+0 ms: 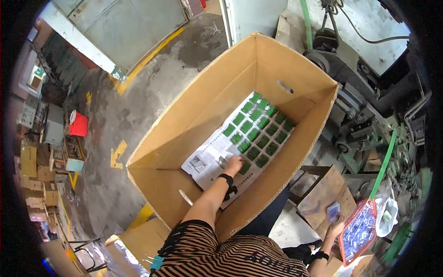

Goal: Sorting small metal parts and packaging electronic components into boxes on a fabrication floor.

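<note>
Deep in a large open cardboard box [194, 101], my left hand [234, 165] is low over the printed paper sheet with its fingers closed. A small green block [244, 167] sits right against the fingertips; whether they grip it or something hidden is unclear. Rows of similar green blocks [253, 134], seemingly in clear cases, cover the far and right side of the newspaper [210, 159]. Outside the box, at lower right, my right hand [336, 227] pinches a small clear bluish plastic case [333, 211] beside a red basket [344, 249] of similar bluish pieces.
A brown wooden board [323, 196] stands between the box and the basket. White plastic bag [386, 217] lies beside the basket. Dark machinery [350, 101] fills the right side. On the left are a red bucket [79, 123] and stacked cartons [45, 173].
</note>
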`<state>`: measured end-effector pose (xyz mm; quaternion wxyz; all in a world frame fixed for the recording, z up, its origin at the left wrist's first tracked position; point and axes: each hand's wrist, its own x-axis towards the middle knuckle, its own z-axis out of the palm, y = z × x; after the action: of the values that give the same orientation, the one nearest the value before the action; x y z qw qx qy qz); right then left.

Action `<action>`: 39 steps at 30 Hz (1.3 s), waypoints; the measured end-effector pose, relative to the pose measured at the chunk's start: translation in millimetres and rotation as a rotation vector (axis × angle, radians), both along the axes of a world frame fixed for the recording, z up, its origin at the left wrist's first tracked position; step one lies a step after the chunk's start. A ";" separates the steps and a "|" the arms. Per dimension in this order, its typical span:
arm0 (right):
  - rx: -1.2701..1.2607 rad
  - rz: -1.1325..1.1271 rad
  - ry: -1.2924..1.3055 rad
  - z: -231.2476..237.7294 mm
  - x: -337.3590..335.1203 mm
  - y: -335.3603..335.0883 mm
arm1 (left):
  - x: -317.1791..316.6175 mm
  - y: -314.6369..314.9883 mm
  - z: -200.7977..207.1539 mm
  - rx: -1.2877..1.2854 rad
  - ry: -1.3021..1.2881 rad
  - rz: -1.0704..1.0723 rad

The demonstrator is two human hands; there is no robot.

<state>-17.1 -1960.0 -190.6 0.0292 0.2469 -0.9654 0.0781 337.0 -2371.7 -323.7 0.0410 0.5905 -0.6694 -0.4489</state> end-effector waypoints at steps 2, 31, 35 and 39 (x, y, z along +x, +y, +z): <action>-0.029 0.011 0.029 12.1 -1.6 10.8 | -27.3 14.4 -3.5 0.280 0.259 0.258; -0.886 -0.414 -0.266 81.4 -46.7 72.2 | -287.9 145.3 460.0 0.277 1.198 -0.679; -1.505 -0.299 -0.515 186.1 -29.4 62.6 | -302.1 231.7 399.6 0.461 1.029 -0.731; -1.123 0.157 -0.969 230.8 -2.9 17.9 | -300.0 279.4 340.2 0.793 1.039 -0.626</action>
<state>-20.0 -1942.1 40.2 -0.2833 0.2010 -0.6646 0.6615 37.0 -2092.3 16.5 0.0062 0.0523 -0.4881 -0.8712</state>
